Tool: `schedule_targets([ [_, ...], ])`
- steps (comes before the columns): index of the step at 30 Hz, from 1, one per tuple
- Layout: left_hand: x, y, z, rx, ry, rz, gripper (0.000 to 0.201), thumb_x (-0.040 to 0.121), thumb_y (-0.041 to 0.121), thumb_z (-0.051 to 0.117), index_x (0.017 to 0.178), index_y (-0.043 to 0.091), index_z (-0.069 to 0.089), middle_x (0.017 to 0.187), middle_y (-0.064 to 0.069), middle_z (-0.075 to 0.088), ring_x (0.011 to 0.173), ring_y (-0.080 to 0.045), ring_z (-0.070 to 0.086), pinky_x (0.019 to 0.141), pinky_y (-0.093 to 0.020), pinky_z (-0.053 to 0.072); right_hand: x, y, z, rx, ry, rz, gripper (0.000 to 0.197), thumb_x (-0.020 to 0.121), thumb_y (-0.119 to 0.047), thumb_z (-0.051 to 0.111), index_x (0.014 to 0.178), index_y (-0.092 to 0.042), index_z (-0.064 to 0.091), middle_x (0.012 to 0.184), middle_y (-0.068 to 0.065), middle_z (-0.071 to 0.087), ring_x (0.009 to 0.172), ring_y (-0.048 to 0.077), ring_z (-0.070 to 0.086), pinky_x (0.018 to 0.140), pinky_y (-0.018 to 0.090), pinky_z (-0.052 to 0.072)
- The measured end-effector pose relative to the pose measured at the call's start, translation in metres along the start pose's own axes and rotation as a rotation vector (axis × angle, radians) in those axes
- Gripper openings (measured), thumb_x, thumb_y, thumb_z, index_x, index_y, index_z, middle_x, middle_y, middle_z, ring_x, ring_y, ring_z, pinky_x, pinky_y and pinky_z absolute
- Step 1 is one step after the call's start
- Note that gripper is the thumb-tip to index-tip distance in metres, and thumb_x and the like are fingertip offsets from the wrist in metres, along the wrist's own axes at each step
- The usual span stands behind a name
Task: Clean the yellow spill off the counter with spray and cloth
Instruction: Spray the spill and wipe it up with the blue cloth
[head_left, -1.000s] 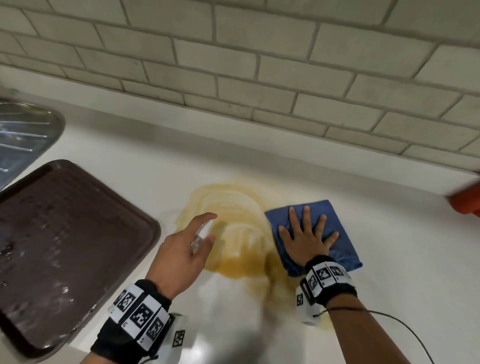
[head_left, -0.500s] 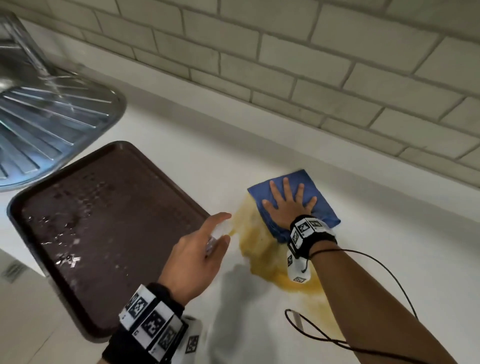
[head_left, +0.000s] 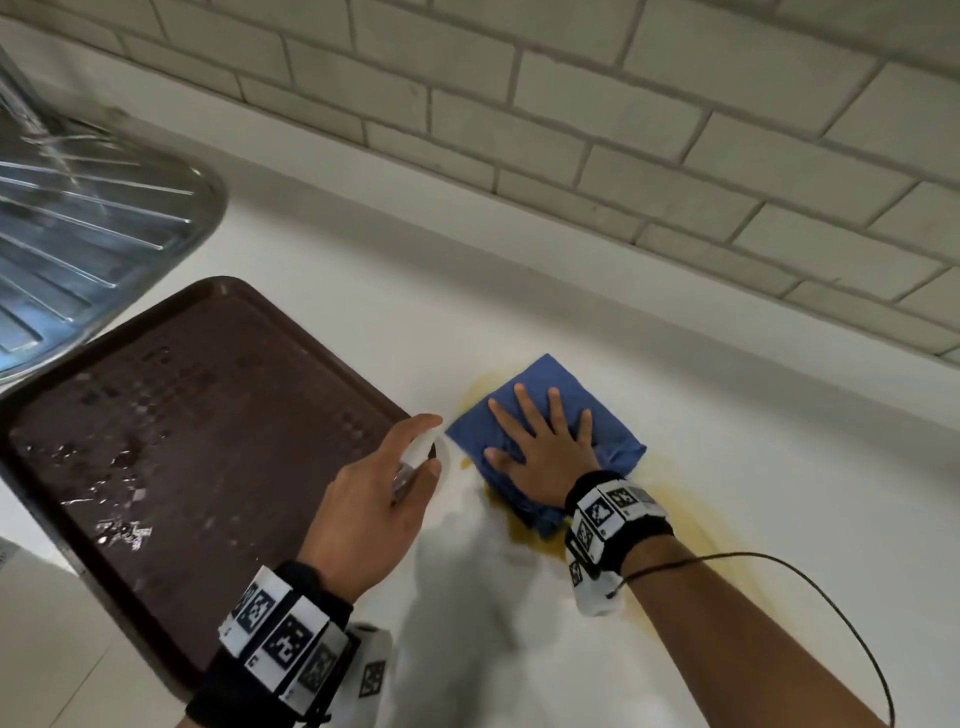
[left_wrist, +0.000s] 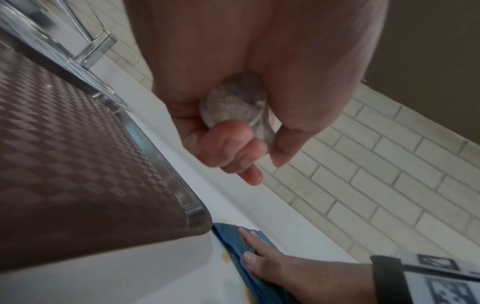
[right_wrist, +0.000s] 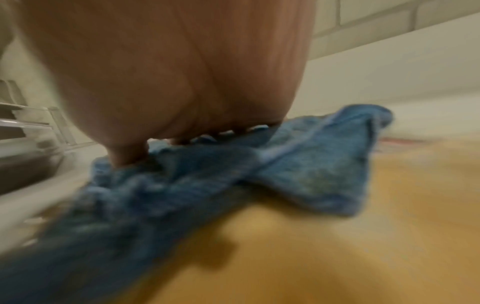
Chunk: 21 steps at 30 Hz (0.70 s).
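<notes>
A folded blue cloth lies on the white counter over the yellow spill, which smears out to the right and below it. My right hand presses flat on the cloth with its fingers spread. The right wrist view is blurred; it shows the cloth bunched under the palm and yellow liquid close by. My left hand holds a small clear spray bottle just left of the cloth, fingers curled round the bottle, index finger on top.
A brown textured tray with water drops lies left of my left hand, its corner close to the cloth. A steel sink drainboard is at the far left. A tiled wall runs along the back of the counter.
My right hand has wiped the cloth leftward across the spill, so less yellow shows beside the tray. The left hand still holds the spray bottle.
</notes>
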<state>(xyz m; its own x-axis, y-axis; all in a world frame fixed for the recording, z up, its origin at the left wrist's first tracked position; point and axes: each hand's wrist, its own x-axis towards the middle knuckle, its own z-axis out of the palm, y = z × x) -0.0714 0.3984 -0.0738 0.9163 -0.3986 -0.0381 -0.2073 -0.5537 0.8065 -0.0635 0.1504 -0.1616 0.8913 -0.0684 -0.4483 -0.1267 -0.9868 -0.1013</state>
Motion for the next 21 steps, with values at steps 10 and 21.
schedule_targets([
  [10,0.006,0.004,0.002,0.011,-0.014,0.043,0.04,0.098,0.03,0.058,0.135,0.044,0.05,0.06,-0.008,0.06,0.058,-0.021,0.058,0.061,-0.037,0.051,-0.039,-0.019,0.023,-0.018,0.092,-0.044,0.071,0.086,-0.076,0.01,0.149,-0.05,-0.009,0.161,-0.011,-0.018,0.146,0.032,-0.021,0.109,0.07,-0.009],
  [21,-0.017,0.035,0.027,0.057,-0.066,0.055,0.038,0.099,0.036,0.055,0.133,0.051,0.047,0.065,-0.006,0.063,0.06,-0.018,0.062,0.061,-0.035,0.049,-0.081,0.012,0.05,0.057,0.19,-0.045,0.08,0.079,-0.081,-0.006,0.151,-0.048,0.001,0.163,-0.009,-0.008,0.147,0.034,-0.014,0.106,0.067,-0.018],
])
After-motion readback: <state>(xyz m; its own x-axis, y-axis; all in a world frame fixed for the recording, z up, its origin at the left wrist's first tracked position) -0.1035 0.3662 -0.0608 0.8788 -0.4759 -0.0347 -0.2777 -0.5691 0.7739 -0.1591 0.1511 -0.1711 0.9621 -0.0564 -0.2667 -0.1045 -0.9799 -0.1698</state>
